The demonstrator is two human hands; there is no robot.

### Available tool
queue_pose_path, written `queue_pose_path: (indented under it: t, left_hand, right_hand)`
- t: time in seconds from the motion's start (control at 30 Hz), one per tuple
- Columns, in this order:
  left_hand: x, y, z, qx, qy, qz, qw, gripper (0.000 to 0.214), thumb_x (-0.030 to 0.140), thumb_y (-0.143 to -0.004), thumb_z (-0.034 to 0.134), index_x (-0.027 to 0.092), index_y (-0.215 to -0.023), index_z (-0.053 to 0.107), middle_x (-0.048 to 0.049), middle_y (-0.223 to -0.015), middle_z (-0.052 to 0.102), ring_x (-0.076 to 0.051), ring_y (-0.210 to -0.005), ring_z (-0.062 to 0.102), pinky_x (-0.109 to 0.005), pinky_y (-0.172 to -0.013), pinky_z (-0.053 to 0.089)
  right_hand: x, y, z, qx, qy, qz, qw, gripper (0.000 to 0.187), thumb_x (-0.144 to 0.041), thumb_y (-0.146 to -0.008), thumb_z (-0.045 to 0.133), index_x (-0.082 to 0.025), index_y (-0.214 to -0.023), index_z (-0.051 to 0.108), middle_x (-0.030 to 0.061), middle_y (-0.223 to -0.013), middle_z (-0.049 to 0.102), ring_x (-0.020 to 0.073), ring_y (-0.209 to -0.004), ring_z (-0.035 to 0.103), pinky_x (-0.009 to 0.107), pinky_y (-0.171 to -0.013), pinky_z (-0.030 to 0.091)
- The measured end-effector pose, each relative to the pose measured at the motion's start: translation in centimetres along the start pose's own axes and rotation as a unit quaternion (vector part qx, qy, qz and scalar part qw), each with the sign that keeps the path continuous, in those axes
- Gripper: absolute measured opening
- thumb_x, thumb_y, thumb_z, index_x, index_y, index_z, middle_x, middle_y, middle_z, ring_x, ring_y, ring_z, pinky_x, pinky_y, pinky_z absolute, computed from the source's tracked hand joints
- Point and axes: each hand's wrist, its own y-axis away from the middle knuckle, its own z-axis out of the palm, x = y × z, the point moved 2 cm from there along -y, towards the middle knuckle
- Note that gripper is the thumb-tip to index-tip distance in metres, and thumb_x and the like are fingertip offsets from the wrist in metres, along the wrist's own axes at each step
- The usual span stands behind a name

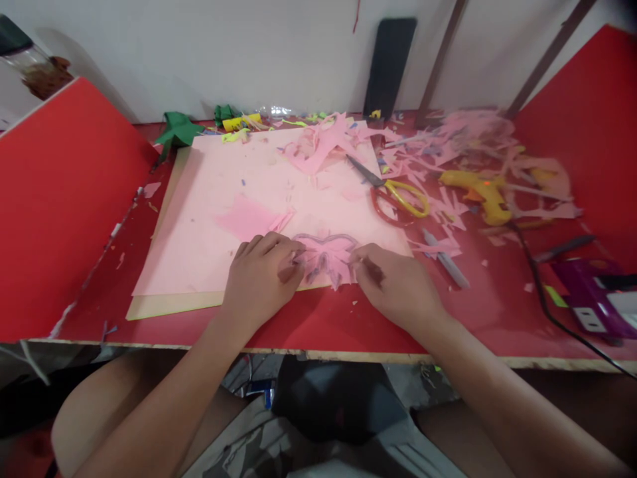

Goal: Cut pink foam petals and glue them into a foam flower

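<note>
A pink paper flower cutout (329, 257) with pencil outlines lies at the near edge of a large pink paper sheet (233, 179). My left hand (261, 275) rests on its left side, fingers curled and pinching the paper. On the right side of the cutout, my right hand (398, 282) presses with fingers pinched on its edge. Both hands lie low on the red table (318, 325).
Red and yellow scissors (395, 196) lie right of the sheet, with a grey pen (445, 257) nearer me. A yellow glue gun (480, 192) sits among pink scraps, its cord running right. A purple device (592, 295), green paper shapes (179, 129) and red side panels (54, 199) surround the work.
</note>
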Motion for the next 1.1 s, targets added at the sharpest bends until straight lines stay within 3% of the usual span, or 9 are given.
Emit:
queue_pose_path:
  t: [0.2, 0.33, 0.6, 0.7, 0.83, 0.93, 1.1]
  left_hand:
    - [0.3, 0.4, 0.2, 0.011, -0.036, 0.064, 0.997, 0.023, 0.017, -0.089, 0.058, 0.026, -0.106, 0.071, -0.0062, -0.111, 0.068, -0.026, -0.098, 0.062, -0.042, -0.088, 0.046]
    - [0.5, 0.5, 0.1, -0.001, -0.052, 0.068, 0.996, 0.022, 0.019, -0.09, 0.059, 0.026, -0.105, 0.073, -0.0059, -0.113, 0.068, -0.027, -0.098, 0.061, -0.043, -0.087, 0.046]
    - [0.4, 0.7, -0.4, 0.033, -0.041, 0.074, 0.996, 0.021, 0.02, -0.091, 0.057, 0.025, -0.105, 0.072, -0.0065, -0.112, 0.069, -0.025, -0.097, 0.062, -0.042, -0.088, 0.045]
    - [0.3, 0.7, -0.6, 0.05, -0.028, 0.048, 0.997, 0.021, 0.019, -0.09, 0.058, 0.025, -0.103, 0.073, -0.0062, -0.111, 0.069, -0.026, -0.098, 0.062, -0.042, -0.088, 0.046]
    - [-0.5, 0.4, -1.2, 0.065, 0.06, -0.038, 0.995, 0.019, 0.019, -0.091, 0.057, 0.023, -0.103, 0.071, -0.0035, -0.099, 0.07, -0.022, -0.092, 0.064, -0.037, -0.085, 0.048]
    - [-1.0, 0.2, -1.6, 0.052, 0.114, -0.077, 0.989, 0.016, 0.019, -0.09, 0.058, 0.022, -0.1, 0.07, -0.0011, -0.093, 0.07, -0.018, -0.08, 0.063, -0.033, -0.08, 0.049]
    - [-1.4, 0.0, -1.2, -0.013, 0.159, -0.071, 0.985, 0.012, 0.029, -0.088, 0.066, 0.024, -0.097, 0.073, -0.0019, -0.099, 0.072, -0.02, -0.089, 0.065, -0.032, -0.081, 0.049]
  right_hand:
    - [0.1, 0.0, 0.1, 0.0, 0.003, -0.003, 1.0, 0.017, -0.022, -0.091, 0.051, -0.022, -0.096, 0.067, 0.001, -0.075, 0.073, 0.0162, -0.061, 0.064, 0.026, -0.055, 0.036]
    - [0.1, 0.0, 0.1, -0.005, 0.005, -0.001, 1.0, 0.017, -0.022, -0.091, 0.051, -0.022, -0.097, 0.067, 0.0009, -0.076, 0.074, 0.0159, -0.06, 0.064, 0.026, -0.055, 0.036]
    - [0.3, 0.1, 0.2, -0.001, 0.011, -0.009, 1.0, 0.016, -0.022, -0.09, 0.052, -0.022, -0.097, 0.067, -0.0001, -0.072, 0.072, 0.0148, -0.056, 0.061, 0.025, -0.054, 0.036]
    - [0.3, 0.1, 0.3, -0.002, 0.0, -0.017, 1.0, 0.018, -0.021, -0.092, 0.051, -0.022, -0.098, 0.067, 0.0016, -0.082, 0.075, 0.0161, -0.066, 0.065, 0.026, -0.057, 0.038]
    - [-0.1, 0.2, 0.0, -0.01, 0.017, -0.04, 0.999, 0.024, -0.021, -0.095, 0.049, -0.021, -0.103, 0.07, 0.0037, -0.094, 0.073, 0.0155, -0.069, 0.064, 0.028, -0.058, 0.037]
    - [-1.2, -0.1, -0.2, -0.037, 0.067, -0.085, 0.993, 0.029, -0.021, -0.096, 0.047, -0.022, -0.109, 0.073, 0.005, -0.094, 0.07, 0.0164, -0.069, 0.062, 0.03, -0.056, 0.034]
    - [-3.0, -0.7, 0.7, -0.079, 0.153, -0.125, 0.977, 0.036, -0.021, -0.098, 0.046, -0.023, -0.124, 0.07, 0.0076, -0.094, 0.068, 0.0192, -0.072, 0.062, 0.032, -0.054, 0.029]
